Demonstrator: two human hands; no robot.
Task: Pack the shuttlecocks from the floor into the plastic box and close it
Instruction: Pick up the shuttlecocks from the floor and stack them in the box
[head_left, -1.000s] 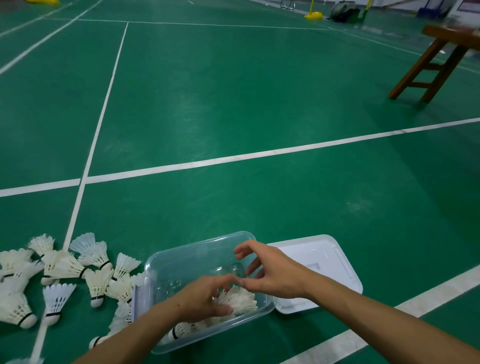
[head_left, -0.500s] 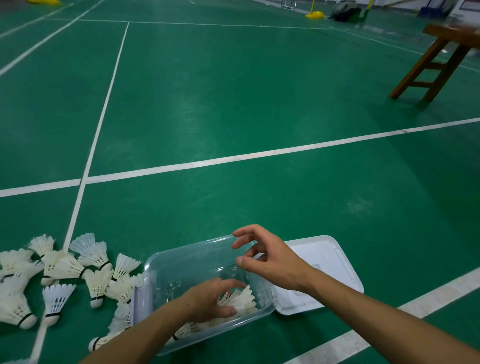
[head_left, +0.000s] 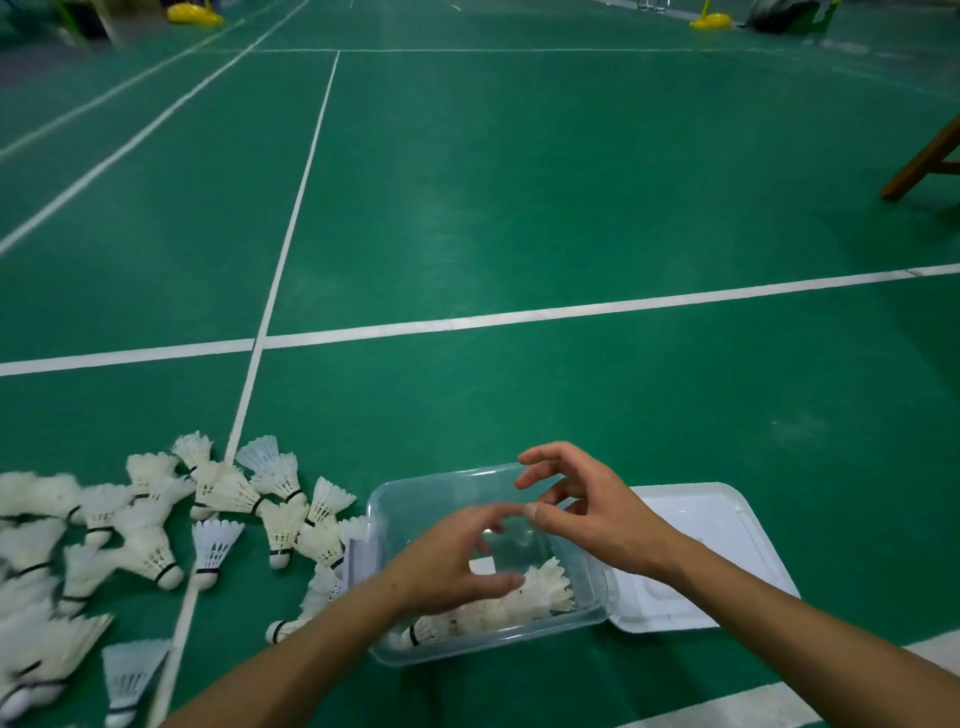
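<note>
A clear plastic box (head_left: 415, 491) sits on the green court floor in front of me, with several white shuttlecocks (head_left: 540, 595) lying in its near right part. Its white lid (head_left: 727, 525) lies flat on the floor, touching the box's right side. Both of my hands hover over the box and hold nothing. My left hand (head_left: 447, 564) has loosely curled fingers above the shuttlecocks inside. My right hand (head_left: 582, 506) floats a little higher over the box's far right corner, fingers spread and bent. A pile of several loose shuttlecocks (head_left: 150, 530) lies on the floor left of the box.
White court lines cross the floor ahead and beside the pile. A wooden stool leg (head_left: 919, 166) shows at the right edge. Yellow bases (head_left: 709, 21) and a dark bag (head_left: 774, 13) stand far back.
My left hand has let go of the shuttlecocks and lifted out of the box. My right hand rose slightly. The view swung left, so the pile shows more fully.
</note>
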